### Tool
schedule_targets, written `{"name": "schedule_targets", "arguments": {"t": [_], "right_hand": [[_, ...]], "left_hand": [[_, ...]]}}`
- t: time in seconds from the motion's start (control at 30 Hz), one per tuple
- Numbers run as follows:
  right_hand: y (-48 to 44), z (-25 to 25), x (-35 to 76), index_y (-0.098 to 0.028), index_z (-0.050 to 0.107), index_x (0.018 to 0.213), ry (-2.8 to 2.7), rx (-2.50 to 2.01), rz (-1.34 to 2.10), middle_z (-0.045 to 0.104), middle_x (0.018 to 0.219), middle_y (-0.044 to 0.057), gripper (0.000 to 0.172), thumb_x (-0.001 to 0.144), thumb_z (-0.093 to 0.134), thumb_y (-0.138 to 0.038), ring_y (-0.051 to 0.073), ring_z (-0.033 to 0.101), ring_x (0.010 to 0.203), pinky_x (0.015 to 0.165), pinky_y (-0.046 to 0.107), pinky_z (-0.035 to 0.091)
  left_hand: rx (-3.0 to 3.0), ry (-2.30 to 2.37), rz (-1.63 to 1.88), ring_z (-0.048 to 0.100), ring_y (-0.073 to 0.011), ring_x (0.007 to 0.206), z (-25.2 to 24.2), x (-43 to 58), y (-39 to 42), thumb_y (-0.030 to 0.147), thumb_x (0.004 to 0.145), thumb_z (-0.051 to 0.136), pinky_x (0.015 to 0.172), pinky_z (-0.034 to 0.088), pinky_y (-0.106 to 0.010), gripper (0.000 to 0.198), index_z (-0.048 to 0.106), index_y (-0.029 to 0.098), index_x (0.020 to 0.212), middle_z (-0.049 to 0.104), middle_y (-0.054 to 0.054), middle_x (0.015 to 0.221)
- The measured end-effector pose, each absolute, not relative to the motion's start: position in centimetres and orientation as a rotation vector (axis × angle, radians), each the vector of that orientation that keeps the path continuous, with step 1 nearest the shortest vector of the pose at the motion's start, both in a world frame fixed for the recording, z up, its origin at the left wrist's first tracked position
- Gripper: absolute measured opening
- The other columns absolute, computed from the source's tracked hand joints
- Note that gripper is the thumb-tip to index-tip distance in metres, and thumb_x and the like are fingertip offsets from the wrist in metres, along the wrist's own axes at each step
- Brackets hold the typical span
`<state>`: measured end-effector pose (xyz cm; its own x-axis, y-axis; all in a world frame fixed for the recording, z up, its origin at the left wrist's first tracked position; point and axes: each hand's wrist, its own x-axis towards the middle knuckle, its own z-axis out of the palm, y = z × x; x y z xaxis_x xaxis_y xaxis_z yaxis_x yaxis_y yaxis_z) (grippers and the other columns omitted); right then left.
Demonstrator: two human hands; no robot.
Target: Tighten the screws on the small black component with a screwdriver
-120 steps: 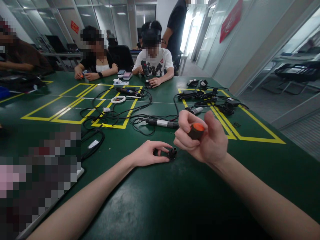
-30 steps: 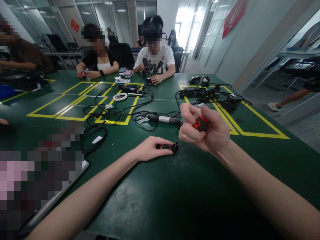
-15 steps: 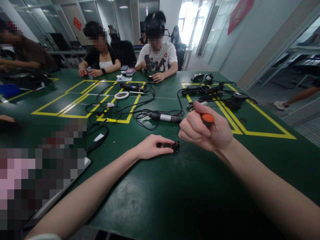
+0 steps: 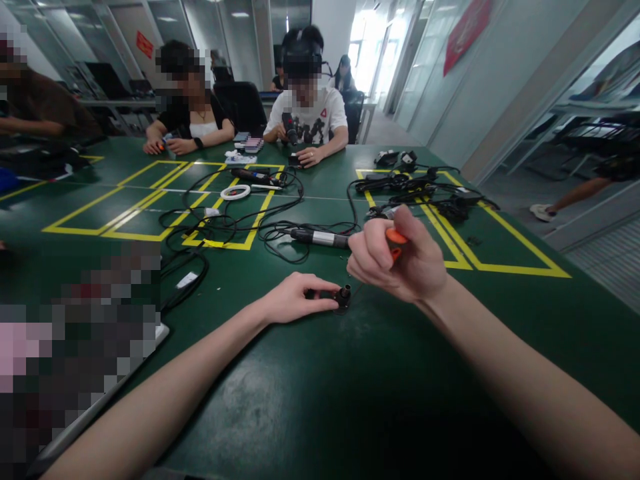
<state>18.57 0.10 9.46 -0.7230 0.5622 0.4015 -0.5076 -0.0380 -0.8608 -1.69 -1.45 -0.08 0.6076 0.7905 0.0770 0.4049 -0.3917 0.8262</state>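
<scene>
Standing near the center of the frame, its short stub pointing up with a slight tilt to the right, a small black part (image 4: 344,295) rests on the green surface (image 4: 310,380); the stub's long axis is close to vertical, its open end uppermost. The left hand (image 4: 293,298) pinches the part from the left between thumb and fingers. Just up and to the right, raised above the surface, the right hand (image 4: 417,267) is closed around an orange-and-dark piece (image 4: 397,236), its fingers wrapped so far over it that its long axis cannot be told. Two orange patches peek from that fist, one above the other, where half a second earlier a single rounded orange end showed; the black part has stayed in the left hand's pinch. Beyond the hands, a black cylindrical tool (image 4: 320,238) with a pale band lies with its long axis running left to right, near a white ring (image 4: 235,193) and looped cables. More black cables (image 4: 425,187) are heaped at upper right. Across the surface, at top center, a person in a white shirt (image 4: 327,117) holds a dark tool (image 4: 290,129); the figure standing behind that person four seconds ago is gone.
</scene>
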Motion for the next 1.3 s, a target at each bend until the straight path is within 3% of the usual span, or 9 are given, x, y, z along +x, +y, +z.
{"name": "schedule_targets", "arguments": {"t": [0.17, 0.4, 0.53, 0.67, 0.8, 0.93, 1.03, 1.17, 1.3], "right_hand": [[-0.8, 9.5, 17.9, -0.018, 0.054, 0.062, -1.475, -0.122, 1.947, 0.031, 0.048, -0.009, 0.065, 0.105, 0.045, -0.066, 0.005, 0.019, 0.036, 0.035, 0.020, 0.014], [-1.8, 9.4, 17.5, -0.024, 0.046, 0.084, -1.514, -0.032, 1.901, 0.031, 0.048, -0.015, 0.043, 0.098, 0.060, -0.063, 0.005, 0.014, 0.036, 0.038, 0.017, 0.018], [-1.5, 9.5, 17.7, -0.021, 0.053, 0.080, -1.510, -0.084, 1.869, 0.044, 0.052, -0.010, 0.041, 0.099, 0.061, -0.057, 0.006, 0.027, 0.036, 0.036, 0.018, 0.025], [-1.0, 9.9, 18.0, -0.018, 0.058, 0.070, -1.594, -0.198, 1.790, 0.048, 0.049, -0.005, 0.052, 0.104, 0.053, -0.057, 0.009, 0.040, 0.039, 0.041, 0.023, 0.034], [-0.9, 10.0, 17.8, -0.021, 0.049, 0.064, -1.515, -0.171, 1.804, 0.031, 0.045, -0.010, 0.060, 0.102, 0.048, -0.068, 0.007, 0.024, 0.037, 0.037, 0.021, 0.021], [-1.3, 9.7, 17.4, -0.022, 0.048, 0.076, -1.491, -0.116, 1.818, 0.026, 0.048, -0.014, 0.046, 0.101, 0.057, -0.060, 0.006, 0.016, 0.039, 0.038, 0.017, 0.018], [-1.2, 9.3, 17.4, -0.024, 0.045, 0.083, -1.522, -0.157, 1.776, 0.041, 0.052, -0.012, 0.036, 0.103, 0.059, -0.050, 0.006, 0.029, 0.040, 0.041, 0.017, 0.028], [0.0, 9.4, 18.0, -0.022, 0.052, 0.078, -1.610, -0.245, 1.496, 0.060, 0.068, -0.003, 0.038, 0.100, 0.062, -0.051, 0.012, 0.057, 0.055, 0.056, 0.025, 0.046], [0.3, 11.0, 19.4, -0.017, 0.069, 0.067, -1.806, -0.420, 0.971, 0.061, 0.077, 0.003, 0.042, 0.098, 0.068, -0.045, 0.013, 0.058, 0.068, 0.063, 0.027, 0.044]], "left_hand": [[1.977, 0.906, 0.602, 0.066, -0.0173, 0.088, 0.0, -1.8, -1.5, 0.043, 0.094, 0.071, 0.084, 0.049, -0.026, 0.041, 0.080, 0.017, 0.124, 0.081, -0.008, 0.109], [2.009, 0.925, 0.603, 0.064, -0.0162, 0.081, -0.2, -1.9, -1.6, 0.046, 0.095, 0.071, 0.078, 0.050, -0.025, 0.036, 0.082, 0.017, 0.114, 0.077, -0.004, 0.088], [2.017, 0.942, 0.579, 0.067, -0.0188, 0.092, 0.0, -2.0, -1.8, 0.050, 0.095, 0.069, 0.089, 0.053, -0.029, 0.041, 0.079, 0.021, 0.122, 0.079, -0.006, 0.102], [2.034, 0.979, 0.535, 0.065, -0.0175, 0.087, 0.1, -2.2, -2.0, 0.050, 0.095, 0.070, 0.089, 0.053, -0.030, 0.043, 0.077, 0.022, 0.127, 0.078, -0.006, 0.101], [2.067, 1.001, 0.527, 0.062, -0.0158, 0.083, -0.2, -2.4, -2.0, 0.048, 0.094, 0.072, 0.082, 0.051, -0.028, 0.046, 0.075, 0.020, 0.131, 0.075, -0.006, 0.099], [2.124, 1.014, 0.567, 0.062, -0.0172, 0.085, -0.6, -2.5, -2.3, 0.046, 0.092, 0.075, 0.084, 0.050, -0.030, 0.044, 0.075, 0.020, 0.127, 0.072, -0.005, 0.095], [2.171, 1.027, 0.591, 0.064, -0.0196, 0.091, -0.7, -2.5, -2.8, 0.046, 0.091, 0.076, 0.087, 0.051, -0.032, 0.043, 0.074, 0.021, 0.126, 0.073, -0.006, 0.102], [2.270, 1.035, 0.609, 0.068, -0.0221, 0.101, -0.5, -2.3, -3.4, 0.039, 0.094, 0.073, 0.097, 0.053, -0.038, 0.039, 0.071, 0.022, 0.129, 0.076, -0.009, 0.117], [2.389, 1.052, 0.583, 0.069, -0.0252, 0.116, -0.3, -2.0, -3.7, 0.035, 0.095, 0.071, 0.111, 0.049, -0.043, 0.036, 0.070, 0.022, 0.128, 0.076, -0.009, 0.127]]}}
